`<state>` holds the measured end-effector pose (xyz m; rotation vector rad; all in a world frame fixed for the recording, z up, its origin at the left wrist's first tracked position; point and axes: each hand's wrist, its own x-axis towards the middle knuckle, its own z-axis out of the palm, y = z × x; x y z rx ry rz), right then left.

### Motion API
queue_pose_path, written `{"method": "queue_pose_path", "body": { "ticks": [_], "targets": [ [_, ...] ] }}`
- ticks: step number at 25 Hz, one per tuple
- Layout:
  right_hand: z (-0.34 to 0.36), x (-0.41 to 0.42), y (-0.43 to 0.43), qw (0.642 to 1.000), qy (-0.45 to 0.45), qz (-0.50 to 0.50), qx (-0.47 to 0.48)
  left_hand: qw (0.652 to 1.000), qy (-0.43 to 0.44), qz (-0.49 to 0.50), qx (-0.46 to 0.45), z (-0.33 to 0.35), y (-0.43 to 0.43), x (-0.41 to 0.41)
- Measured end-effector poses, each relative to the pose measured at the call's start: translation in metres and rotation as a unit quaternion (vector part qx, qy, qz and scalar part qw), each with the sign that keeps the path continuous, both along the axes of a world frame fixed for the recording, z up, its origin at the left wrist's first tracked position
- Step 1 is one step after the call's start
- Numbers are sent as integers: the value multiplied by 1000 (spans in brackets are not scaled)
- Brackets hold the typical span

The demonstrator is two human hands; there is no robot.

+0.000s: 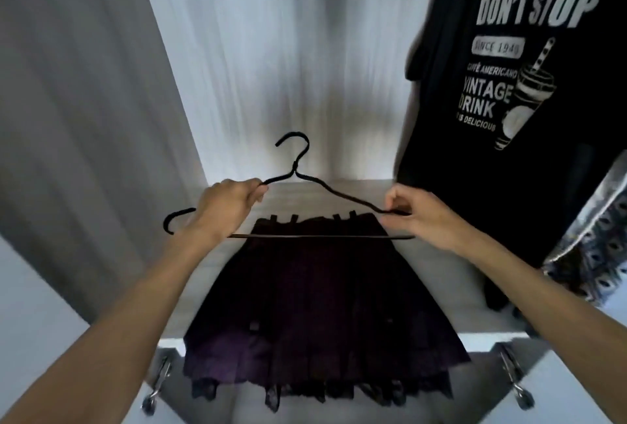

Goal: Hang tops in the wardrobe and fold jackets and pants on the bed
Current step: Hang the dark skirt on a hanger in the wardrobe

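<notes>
Along the lower edge of the frame, two bare forearms reached up and inward, past metal fittings (159, 379) at lower left and lower right. Between them a dark purple pleated skirt (322, 294) lay flat on the wardrobe shelf (488, 339), its hem draped over the front edge and its waistband toward the back.

Above the waistband, at mid-frame, both hands held one black hanger (322, 236). The left hand (234, 199) was curled round its left shoulder, and the right hand (417, 216) pinched its right tip, the two well apart. The hanger carried nothing. The hook of a second hanger (166, 223) showed just left of the left wrist; whether that hand gripped it too could not be told.

Further back, at upper right, a black printed T-shirt (509, 84) hung in the wardrobe, with a patterned garment (597, 247) at the right edge. Behind them was the pale back panel (288, 50).

At least one top seemed already hung. The hanger still needed a garment and a place on the rail. Neither the bed nor any folding was in view, so that part could not be judged.
</notes>
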<state>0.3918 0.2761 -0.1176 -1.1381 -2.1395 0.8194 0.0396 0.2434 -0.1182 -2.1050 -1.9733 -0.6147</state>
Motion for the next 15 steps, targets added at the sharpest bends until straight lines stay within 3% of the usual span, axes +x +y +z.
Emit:
{"method": "queue_pose_path", "body": {
  "ticks": [2,5,8,10,12,15],
  "targets": [
    [-25,-12,-12,994,-51,61,-74,998,6,-46,-32,-24,-11,25],
    [-50,-48,-31,993,36,44,-105,998,-20,-65,-11,-52,-25,50],
    [-76,-43,-31,998,0,-49,-30,975,-179,105,83,-95,-57,51],
    [-87,-22,-30,997,-14,-75,-19,935,-286,208,-4,-129,-84,52],
    [-90,-2,-35,998,-10,-67,-7,900,-312,263,-151,-156,-103,56],
    [-92,17,-42,1000,7,-23,-11,878,-326,284,-205,-174,-111,49]
  ]
}}
